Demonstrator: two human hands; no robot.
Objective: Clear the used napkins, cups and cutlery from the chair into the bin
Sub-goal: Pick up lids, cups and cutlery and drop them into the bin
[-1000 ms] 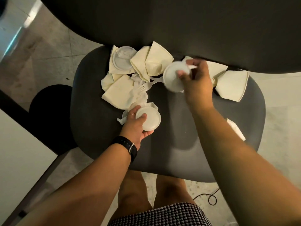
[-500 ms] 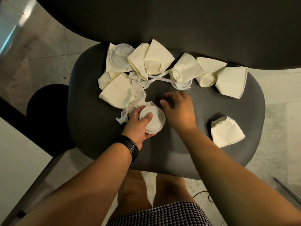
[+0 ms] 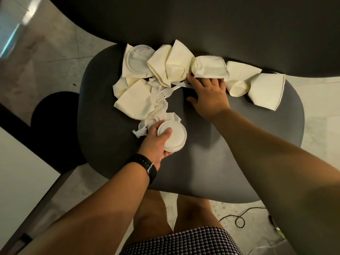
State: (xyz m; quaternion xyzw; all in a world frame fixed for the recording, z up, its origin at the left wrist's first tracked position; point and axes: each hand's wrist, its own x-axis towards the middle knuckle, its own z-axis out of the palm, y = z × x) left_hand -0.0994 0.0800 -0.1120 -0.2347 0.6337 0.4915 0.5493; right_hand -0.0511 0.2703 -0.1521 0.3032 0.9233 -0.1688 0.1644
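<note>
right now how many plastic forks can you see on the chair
1 clearly: a white fork lying mid-seat, tines toward the crumpled tissue, handle running under the right hand. A second piece of cutlery crosses there; more may be hidden.

I see the litter strung along the far edge of the chair seat (image 3: 110, 144), just under the worktop (image 3: 220, 24). A lid (image 3: 138, 60) lies far left on a napkin (image 3: 127, 70). Right of it sit folded napkins (image 3: 171, 63), then a cup (image 3: 238, 88) on its side, then another napkin (image 3: 266, 91) far right. A fork (image 3: 165, 92) lies in front of the middle napkins. My right hand (image 3: 207, 94) rests beside it. Nearer me, my left hand (image 3: 156, 142) holds a cup base (image 3: 174, 137) against a crumpled tissue (image 3: 147, 124).
</note>
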